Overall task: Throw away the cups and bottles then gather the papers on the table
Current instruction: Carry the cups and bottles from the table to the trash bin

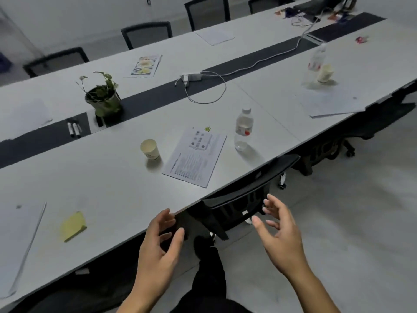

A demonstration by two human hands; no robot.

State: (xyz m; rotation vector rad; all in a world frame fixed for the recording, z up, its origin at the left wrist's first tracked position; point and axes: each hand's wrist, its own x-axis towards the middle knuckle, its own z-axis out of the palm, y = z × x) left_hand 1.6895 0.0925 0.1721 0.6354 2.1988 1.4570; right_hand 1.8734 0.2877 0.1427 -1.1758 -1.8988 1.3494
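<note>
Hovering at the table (101, 188) edge, my left hand (158, 245) and right hand (279, 240) are both spread loose and gripping nothing. The nearest trash is the paper cup (150, 150) at 12 o'clock and the water bottle (243, 129) at 1 o'clock, with a printed sheet (195, 158) between them. I'd grab the cup with my left and the bottle with my right, lifting straight up so the sheet doesn't slide. Keep the cup upright in case of dregs. Another bottle (317, 57) and cup (325, 73) wait at 2 o'clock.
</note>
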